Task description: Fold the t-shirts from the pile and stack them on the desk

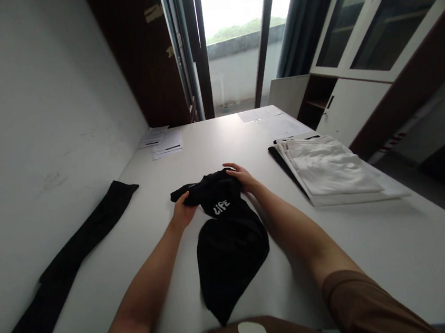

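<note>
A black garment (231, 250) with white lettering lies bunched on the white table in front of me, one rounded part hanging down toward the near edge. My left hand (184, 212) is closed on its left end, thumb on top of the cloth. At the upper right end of the bundle, my right hand (242, 177) grips the fabric, thumb over it and forefinger stretched along the far side. The exact kind of garment cannot be made out while it is bunched.
Another black cloth piece (83, 239) lies along the table's left side by the wall. Folded white garments (334, 168) are stacked on the right, with black cloth under them. Papers (167, 142) lie at the far left and more sheets (277, 122) at the far right.
</note>
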Tool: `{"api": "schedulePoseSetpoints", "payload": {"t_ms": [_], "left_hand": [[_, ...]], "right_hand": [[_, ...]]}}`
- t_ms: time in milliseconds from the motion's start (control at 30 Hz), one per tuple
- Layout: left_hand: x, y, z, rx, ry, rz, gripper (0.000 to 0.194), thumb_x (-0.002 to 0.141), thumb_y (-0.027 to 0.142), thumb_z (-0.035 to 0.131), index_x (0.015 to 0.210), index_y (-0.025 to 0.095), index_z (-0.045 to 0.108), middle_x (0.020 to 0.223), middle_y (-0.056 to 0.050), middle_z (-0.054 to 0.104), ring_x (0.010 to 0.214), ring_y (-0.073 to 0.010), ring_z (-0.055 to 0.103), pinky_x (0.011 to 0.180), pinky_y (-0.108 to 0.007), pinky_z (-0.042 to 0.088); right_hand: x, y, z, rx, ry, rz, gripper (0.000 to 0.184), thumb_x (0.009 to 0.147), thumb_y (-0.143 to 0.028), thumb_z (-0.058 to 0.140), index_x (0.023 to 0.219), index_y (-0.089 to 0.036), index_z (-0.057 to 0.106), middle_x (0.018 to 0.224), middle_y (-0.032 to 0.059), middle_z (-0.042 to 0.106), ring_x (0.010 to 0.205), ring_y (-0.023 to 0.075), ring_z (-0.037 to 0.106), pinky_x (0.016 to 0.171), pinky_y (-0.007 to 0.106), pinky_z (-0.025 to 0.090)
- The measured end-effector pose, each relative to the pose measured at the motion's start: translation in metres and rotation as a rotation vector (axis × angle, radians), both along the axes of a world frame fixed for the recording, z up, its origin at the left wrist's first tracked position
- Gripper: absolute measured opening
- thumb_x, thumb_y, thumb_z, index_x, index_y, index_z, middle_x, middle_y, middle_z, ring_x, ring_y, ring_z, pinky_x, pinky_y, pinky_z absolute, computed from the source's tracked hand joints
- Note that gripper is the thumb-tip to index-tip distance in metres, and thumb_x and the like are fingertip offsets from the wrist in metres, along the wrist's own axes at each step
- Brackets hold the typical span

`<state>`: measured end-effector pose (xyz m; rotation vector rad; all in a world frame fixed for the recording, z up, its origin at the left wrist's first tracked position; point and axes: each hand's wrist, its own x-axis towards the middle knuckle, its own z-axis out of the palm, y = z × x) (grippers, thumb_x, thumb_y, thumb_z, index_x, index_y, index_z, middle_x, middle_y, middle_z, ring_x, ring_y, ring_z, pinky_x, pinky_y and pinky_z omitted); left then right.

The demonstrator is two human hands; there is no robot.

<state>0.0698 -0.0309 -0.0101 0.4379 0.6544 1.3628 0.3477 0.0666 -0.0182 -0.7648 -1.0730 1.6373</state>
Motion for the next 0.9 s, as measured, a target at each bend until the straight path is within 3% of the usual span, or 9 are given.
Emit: {"api": "schedulePoseSetpoints", "payload": {"t_ms": [233, 433, 600, 700, 900], "left_hand": [[0.0, -0.001, -0.002, 0.003, 0.021, -0.106, 0.035, 0.089, 0.022, 0.065, 0.123, 0.015, 0.071, 0.12, -0.009, 0.076, 0.127, -0.0278, 0.065, 0.114, -0.04, 0.047], [0.002, -0.007, 0.0, 0.077, 0.048, -0.176, 0.045, 0.088, 0.02, 0.063, 0.133, 0.016, 0.066, 0.129, -0.009, 0.073, 0.132, -0.0314, 0.061, 0.115, -0.05, 0.044], [0.001, -0.008, -0.004, 0.054, 0.119, -0.178, 0.041, 0.081, 0.019, 0.067, 0.121, 0.013, 0.072, 0.117, -0.011, 0.077, 0.122, -0.0336, 0.067, 0.111, -0.049, 0.048], [0.001, -0.004, -0.006, 0.025, 0.15, -0.113, 0.031, 0.079, 0.021, 0.07, 0.109, 0.013, 0.074, 0.107, -0.011, 0.079, 0.116, -0.0342, 0.07, 0.106, -0.047, 0.052], [-0.003, 0.009, -0.006, 0.011, 0.159, 0.223, 0.027, 0.076, 0.023, 0.075, 0.101, 0.015, 0.072, 0.098, -0.005, 0.078, 0.102, -0.0243, 0.073, 0.093, -0.034, 0.056]], "right_hand": [[0.003, 0.0, 0.001, 0.009, -0.013, -0.065, 0.048, 0.072, -0.04, 0.087, 0.115, -0.025, 0.072, 0.088, 0.0007, 0.074, 0.07, 0.0169, 0.068, 0.064, 0.029, 0.058], [0.006, 0.003, -0.003, 0.02, 0.001, -0.151, 0.046, 0.07, -0.04, 0.086, 0.113, -0.028, 0.073, 0.088, -0.0007, 0.075, 0.072, 0.0179, 0.067, 0.066, 0.031, 0.057], [0.004, 0.003, -0.005, 0.013, 0.001, -0.12, 0.042, 0.069, -0.041, 0.086, 0.107, -0.025, 0.076, 0.084, 0.0, 0.073, 0.069, 0.0168, 0.064, 0.063, 0.03, 0.055], [0.003, 0.005, -0.005, 0.026, 0.02, -0.154, 0.041, 0.068, -0.042, 0.086, 0.103, -0.024, 0.076, 0.085, 0.0005, 0.073, 0.071, 0.0172, 0.064, 0.065, 0.03, 0.054], [0.019, 0.016, -0.009, 0.076, -0.022, -0.427, 0.043, 0.067, -0.049, 0.081, 0.103, -0.025, 0.075, 0.08, 0.0003, 0.07, 0.072, 0.0199, 0.062, 0.068, 0.034, 0.053]]}}
